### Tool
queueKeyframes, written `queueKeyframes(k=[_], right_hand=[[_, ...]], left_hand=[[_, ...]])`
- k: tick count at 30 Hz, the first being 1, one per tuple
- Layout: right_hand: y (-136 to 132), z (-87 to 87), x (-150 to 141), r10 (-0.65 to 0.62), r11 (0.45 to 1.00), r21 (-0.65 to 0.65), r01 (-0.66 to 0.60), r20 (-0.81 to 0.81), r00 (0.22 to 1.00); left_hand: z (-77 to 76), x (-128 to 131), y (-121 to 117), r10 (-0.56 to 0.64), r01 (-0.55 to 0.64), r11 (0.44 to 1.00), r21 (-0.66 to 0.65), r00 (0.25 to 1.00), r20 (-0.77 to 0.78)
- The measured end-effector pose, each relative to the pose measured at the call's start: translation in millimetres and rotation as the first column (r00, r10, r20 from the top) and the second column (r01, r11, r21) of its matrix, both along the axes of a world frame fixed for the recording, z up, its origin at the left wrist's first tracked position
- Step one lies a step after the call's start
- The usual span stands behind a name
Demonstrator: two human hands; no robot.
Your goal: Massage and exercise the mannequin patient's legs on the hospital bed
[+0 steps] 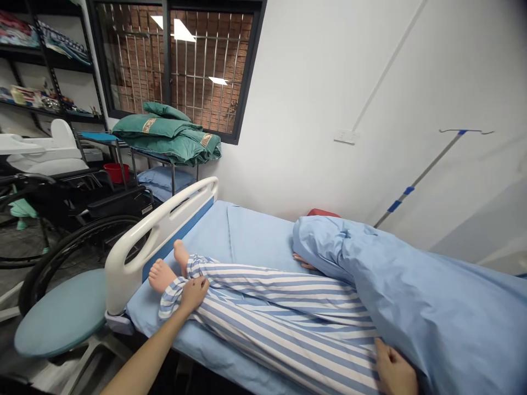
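Note:
Two legs in blue-and-white striped trousers [288, 329] lie along the bed, the bare feet [162, 275] pointing to the bed's end. My left hand [194, 293] is closed on the trouser leg just above the nearer ankle. At the lower right, my right hand [394, 366] is curled closed on the striped cloth near the upper leg, beside the blue quilt [395, 291]. That quilt is bunched over the upper body and hides it. Fingers of the lying figure's hand [303, 261] show from under its edge.
A white bed end board [162, 214] stands beyond the feet, with a round teal stool seat [66, 312] and a wheelchair [94, 214] beside it. Green folded bedding [168, 134] lies on a rack by the window. A drip pole [428, 164] rises behind the bed.

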State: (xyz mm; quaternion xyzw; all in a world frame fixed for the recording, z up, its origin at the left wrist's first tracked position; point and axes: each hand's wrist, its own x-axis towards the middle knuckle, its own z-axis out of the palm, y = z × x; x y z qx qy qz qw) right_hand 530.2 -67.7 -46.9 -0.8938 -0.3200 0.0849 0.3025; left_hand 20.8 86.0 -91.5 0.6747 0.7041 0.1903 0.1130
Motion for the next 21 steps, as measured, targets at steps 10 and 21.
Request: queueKeyframes(k=[10, 21], right_hand=[[13.3, -0.8, -18.5, 0.130, 0.990, -0.081, -0.117, 0.187, 0.974], [120.8, -9.3, -328.5, 0.641, 0.671, 0.476, -0.569, 0.014, 0.768]], left_hand=[[0.1, 6.1, -3.5, 0.028, -0.029, 0.999, -0.019, 0.998, -0.065], [0.7, 1.5, -4.9, -0.034, 0.033, 0.999, -0.014, 0.999, -0.032]])
